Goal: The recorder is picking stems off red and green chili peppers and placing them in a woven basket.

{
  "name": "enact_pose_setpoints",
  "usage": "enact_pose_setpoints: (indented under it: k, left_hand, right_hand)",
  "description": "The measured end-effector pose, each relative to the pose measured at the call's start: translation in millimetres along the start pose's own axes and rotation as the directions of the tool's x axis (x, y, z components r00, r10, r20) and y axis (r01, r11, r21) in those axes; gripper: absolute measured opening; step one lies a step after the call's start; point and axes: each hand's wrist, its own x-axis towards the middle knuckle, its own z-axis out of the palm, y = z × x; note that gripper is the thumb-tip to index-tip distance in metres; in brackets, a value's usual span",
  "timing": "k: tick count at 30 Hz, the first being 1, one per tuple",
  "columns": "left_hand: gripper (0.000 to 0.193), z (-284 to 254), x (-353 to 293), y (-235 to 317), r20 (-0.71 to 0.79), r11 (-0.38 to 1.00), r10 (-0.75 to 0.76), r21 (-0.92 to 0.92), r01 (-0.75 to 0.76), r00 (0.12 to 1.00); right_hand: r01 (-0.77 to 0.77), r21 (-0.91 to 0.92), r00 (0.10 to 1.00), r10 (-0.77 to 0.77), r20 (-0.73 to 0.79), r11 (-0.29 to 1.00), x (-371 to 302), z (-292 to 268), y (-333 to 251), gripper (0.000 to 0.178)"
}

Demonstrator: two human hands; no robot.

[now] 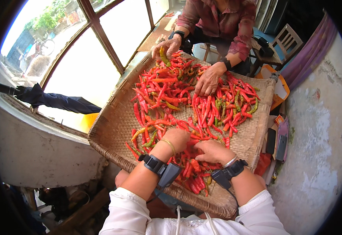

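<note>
1. Head view, the middle: a broad woven tray (249, 149) with a raised rim lies between the person and a co-worker (220, 23), and the chillies (208, 103) are heaped inside it, mostly red, with some green, yellow and orange ones among them; bare weave shows along the left and right sides
2. Head view, the person's left hand (176, 139): it is lowered onto the near part of the heap, back upward, with a yellow bangle (168, 145) and a dark wrist device (155, 166) behind it; its fingers are curled and hidden, so how far open the grip is, and whether it has hold of a chilli, cannot be told
3. Head view, the person's right hand (212, 151): it reaches in just beside the left one, its fingers bent down toward the chillies; a pale bangle circles its wrist, and the state of this grip cannot be told either
4. Head view, the far side: one co-worker's hand (208, 80) rests on the heap, while the other is near the far rim with a yellow-green chilli (163, 56) at its fingers
5. Head view, the surroundings: a folded dark umbrella (61, 101) lies by the window at left, and a wooden chair (284, 41) stands at upper right, near a purple curtain (312, 55)
</note>
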Motion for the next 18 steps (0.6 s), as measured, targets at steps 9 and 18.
enact_pose_setpoints:
  k: [9, 18]
  left_hand:
    - [0.015, -22.6, -8.3, -14.2, -0.208, 0.929, 0.021, -0.359, -0.096, 0.978]
    - [0.062, -22.0, 9.8, -13.8, -0.539, 0.505, -0.154, -0.763, -0.403, 0.828]
  right_hand:
    - [-0.081, -0.277, 0.993, 0.102, 0.062, 0.957, -9.5, 3.0, -8.2, 0.029]
    - [-0.125, -0.241, 0.985, 0.149, 0.083, 0.962, -5.9, -1.6, -8.7, 0.021]
